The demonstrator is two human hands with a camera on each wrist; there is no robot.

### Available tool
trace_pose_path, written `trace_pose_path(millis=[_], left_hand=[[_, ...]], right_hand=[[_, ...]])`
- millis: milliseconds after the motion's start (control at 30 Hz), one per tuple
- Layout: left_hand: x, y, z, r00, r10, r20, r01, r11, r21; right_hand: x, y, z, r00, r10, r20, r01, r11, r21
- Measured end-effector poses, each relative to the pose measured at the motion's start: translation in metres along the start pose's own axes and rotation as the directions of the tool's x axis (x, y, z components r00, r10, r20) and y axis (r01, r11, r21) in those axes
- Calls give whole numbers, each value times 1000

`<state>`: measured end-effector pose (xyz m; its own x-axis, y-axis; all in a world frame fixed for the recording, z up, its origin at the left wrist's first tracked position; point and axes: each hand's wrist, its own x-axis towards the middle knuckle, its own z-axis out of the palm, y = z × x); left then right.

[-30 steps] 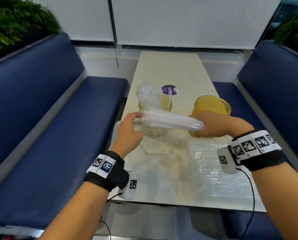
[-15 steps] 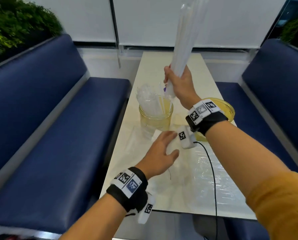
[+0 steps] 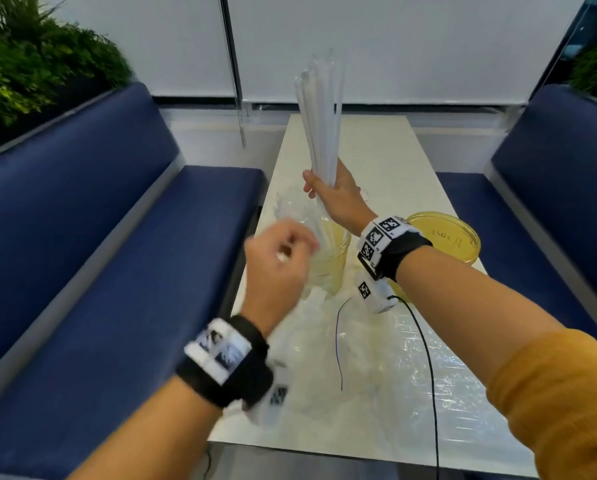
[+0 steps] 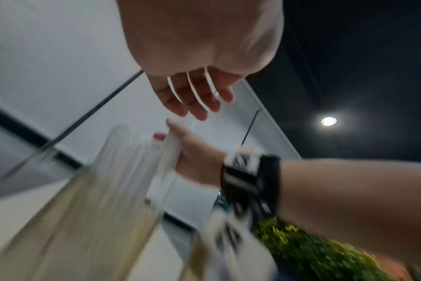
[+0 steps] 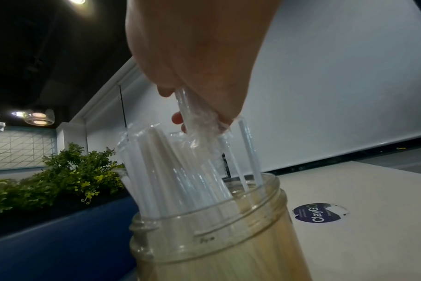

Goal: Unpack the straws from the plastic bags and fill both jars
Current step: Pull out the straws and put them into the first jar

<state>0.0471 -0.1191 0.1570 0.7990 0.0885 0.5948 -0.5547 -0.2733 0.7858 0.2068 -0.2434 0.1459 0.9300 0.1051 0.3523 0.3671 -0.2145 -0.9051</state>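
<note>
My right hand (image 3: 324, 192) grips a bundle of long white straws (image 3: 319, 116) upright, their lower ends reaching down into the left jar (image 3: 331, 265). In the right wrist view the fingers (image 5: 178, 119) pinch the straws with some clear film, above the jar (image 5: 216, 237), which holds several straws in a plastic bag (image 5: 161, 167). My left hand (image 3: 286, 247) hovers blurred just left of that jar, fingers relaxed and holding nothing (image 4: 197, 102). The right jar (image 3: 444, 237) stands behind my right wrist with no straws showing in it.
Crumpled clear plastic bags (image 3: 414, 362) cover the near part of the cream table (image 3: 376, 150). A round purple sticker (image 5: 320, 213) lies on the table behind the left jar. Blue benches (image 3: 117, 254) flank both sides. Wrist-camera cables trail over the table.
My right hand has brought the straw bundle down so its ends enter the left jar. My left hand has lifted off the table to beside the jar.
</note>
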Motion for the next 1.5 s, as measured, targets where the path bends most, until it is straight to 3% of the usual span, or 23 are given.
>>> trace_pose_path(millis=[100, 267, 333, 467, 567, 667, 800, 867, 933, 1000, 1100, 1167, 1267, 1333, 1433, 1500], left_hand=[[83, 11, -1, 984, 44, -175, -18, 989, 147], [182, 11, 24, 986, -154, 59, 154, 988, 6], [193, 6, 36, 974, -216, 65, 220, 973, -69], [195, -12, 54, 989, -148, 5, 148, 987, -59], [190, -29, 61, 992, -119, 44, 123, 984, -126], [178, -47, 70, 991, -91, 98, 105, 984, -145], [165, -62, 81, 976, -119, 181, 143, 981, -128], [160, -69, 82, 967, -126, 220, 150, 984, -96], [153, -73, 82, 959, -132, 253, 148, 988, -46], [150, -74, 83, 938, -140, 317, 105, 986, 126], [149, -71, 82, 889, -161, 430, -107, 838, 535], [144, -70, 75, 852, -166, 497, -179, 798, 575], [133, -69, 62, 800, -226, 556, -140, 831, 539], [132, -67, 55, 776, -266, 572, -145, 807, 572], [132, -70, 38, 778, -327, 536, -203, 677, 708], [130, -76, 24, 778, -327, 536, -204, 676, 709]], right_hand=[[0, 1, 2, 999, -16, 33, 16, 1000, 9], [-1, 1, 7, 998, -13, 54, 19, 992, -127], [-3, -1, 7, 999, 13, 49, -4, 985, -172], [-6, -7, -9, 986, 82, 144, -30, 942, -334], [-5, -11, -33, 979, 47, 198, 16, 953, -301], [2, -8, -52, 994, 6, 107, 15, 980, -197], [9, -19, -58, 978, -146, -151, 121, 979, -165], [13, -32, -56, 950, -269, -157, 228, 945, -236], [20, -42, -50, 940, -334, -68, 292, 891, -347], [26, -42, -41, 955, -285, 80, 287, 824, -488], [22, -23, -30, 967, -162, 196, 248, 775, -581], [14, -12, -28, 974, -165, 157, 226, 791, -569], [3, 0, -24, 982, -160, 97, 187, 826, -532], [-2, 9, -21, 988, -135, 72, 152, 831, -535], [-11, 22, -19, 990, -54, 133, 123, 795, -595], [-17, 26, -17, 975, 9, 221, 140, 751, -645]])
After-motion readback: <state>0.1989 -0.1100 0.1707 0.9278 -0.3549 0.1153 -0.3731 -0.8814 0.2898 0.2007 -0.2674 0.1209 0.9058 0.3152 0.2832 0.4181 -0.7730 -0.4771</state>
